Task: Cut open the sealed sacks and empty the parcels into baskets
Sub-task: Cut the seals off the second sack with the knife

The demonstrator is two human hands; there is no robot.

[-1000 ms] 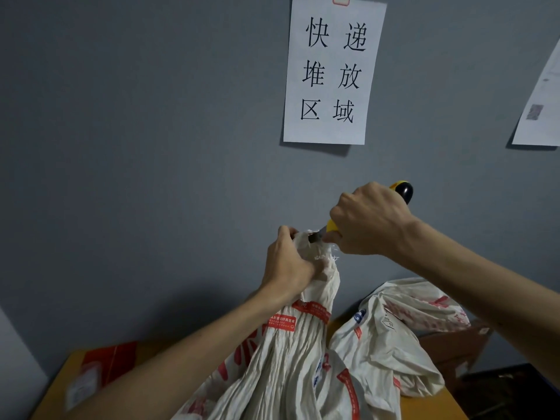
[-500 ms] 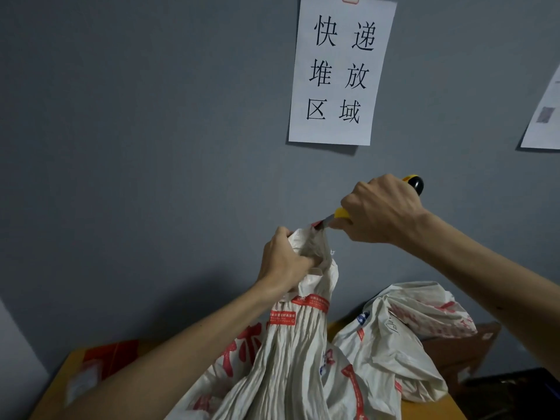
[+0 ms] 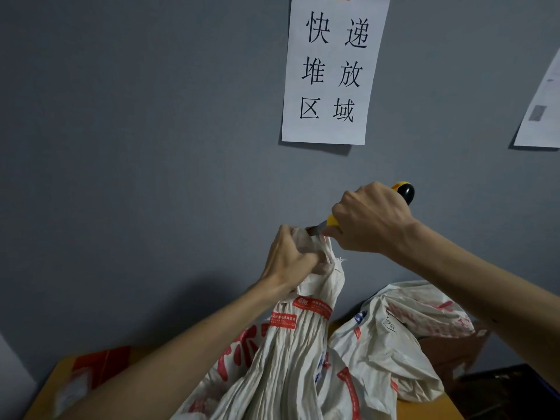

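Note:
A white woven sack [image 3: 291, 353] with red printing stands on the table, its neck gathered and bound by a red seal strip [image 3: 309, 309]. My left hand [image 3: 289, 259] grips the bunched neck just above the strip. My right hand [image 3: 371, 221] grips a yellow utility knife [image 3: 401, 190] with a black end cap. The blade tip touches the top of the bunched neck, right beside my left fingers. Most of the knife handle is hidden inside my fist.
A second white sack [image 3: 394, 338] lies slumped to the right on the wooden table [image 3: 424, 410]. A red and white parcel [image 3: 88, 374] lies at the left. A brown cardboard box [image 3: 448, 350] sits behind the sacks. Paper signs [image 3: 333, 71] hang on the grey wall.
The knife blade slid up out of the sack's neck to its top edge. My right hand rose slightly; my left hand kept its hold on the neck.

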